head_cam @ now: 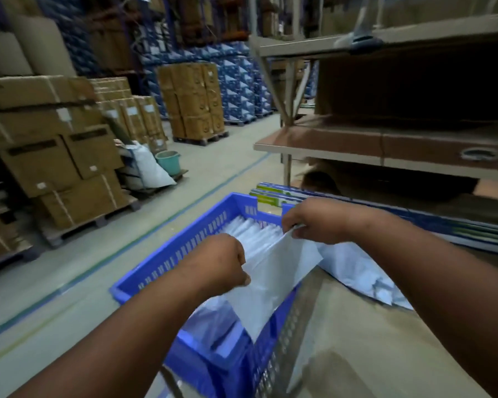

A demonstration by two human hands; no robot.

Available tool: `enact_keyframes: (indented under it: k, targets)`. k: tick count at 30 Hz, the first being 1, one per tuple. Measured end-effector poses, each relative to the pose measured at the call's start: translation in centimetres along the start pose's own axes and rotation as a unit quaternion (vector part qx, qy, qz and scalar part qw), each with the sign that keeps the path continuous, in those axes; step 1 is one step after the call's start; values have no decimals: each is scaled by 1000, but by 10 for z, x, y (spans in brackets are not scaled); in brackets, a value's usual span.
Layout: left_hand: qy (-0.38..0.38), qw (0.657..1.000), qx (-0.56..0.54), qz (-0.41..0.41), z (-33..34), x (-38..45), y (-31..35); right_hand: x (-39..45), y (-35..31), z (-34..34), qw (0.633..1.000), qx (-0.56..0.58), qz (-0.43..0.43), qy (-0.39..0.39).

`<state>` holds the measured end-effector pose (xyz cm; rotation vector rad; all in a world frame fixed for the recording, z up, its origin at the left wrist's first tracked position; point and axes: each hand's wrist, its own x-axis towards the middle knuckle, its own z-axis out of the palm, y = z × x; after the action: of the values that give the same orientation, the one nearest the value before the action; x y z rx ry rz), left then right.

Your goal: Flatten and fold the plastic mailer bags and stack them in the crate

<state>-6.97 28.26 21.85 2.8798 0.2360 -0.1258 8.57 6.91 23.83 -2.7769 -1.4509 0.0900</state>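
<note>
While left hand (227,262) and right hand (311,222) pinch the mailer bag (273,277) top corners over the crate (167,254), it looks light, limp, slippery; grip edges.

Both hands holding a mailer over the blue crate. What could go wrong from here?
1. The mailer bag, pinched by the left hand and right hand, hangs over the near wall of the crate; lowered like that, it may drape outside instead of stacking.
2. The bags already in the crate look loosely layered, so pushing this one in could shift them.
3. The loose bags beside the crate could slide off the cardboard.
</note>
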Motion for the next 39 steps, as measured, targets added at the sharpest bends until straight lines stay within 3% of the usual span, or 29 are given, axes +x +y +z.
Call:
enact_keyframes:
  k: [6,12,15,20,22,26,31,39]
  targets:
    - [-50,992,108,-49,3,4,-61,104,-53,-1,998,-24,-28,-57]
    - [-261,950,158,-61,56,30,-91,162,-74,69,974,-16,-7,-227]
    - [-311,928,195,-66,73,41,-98,173,-78,100,960,-11,14,-278]
    - [-371,898,225,-79,73,58,-117,177,-94,138,879,121,134,-442]
    - [-380,894,221,-82,72,61,-121,176,-102,148,886,144,173,-406]
    - [-368,900,225,-58,80,61,-121,184,-108,156,918,80,90,-379]
    - [-361,902,230,-48,97,64,-122,180,-106,145,949,34,69,-306]
    - [-379,899,189,-114,81,71,-125,164,-102,132,968,63,74,-233]
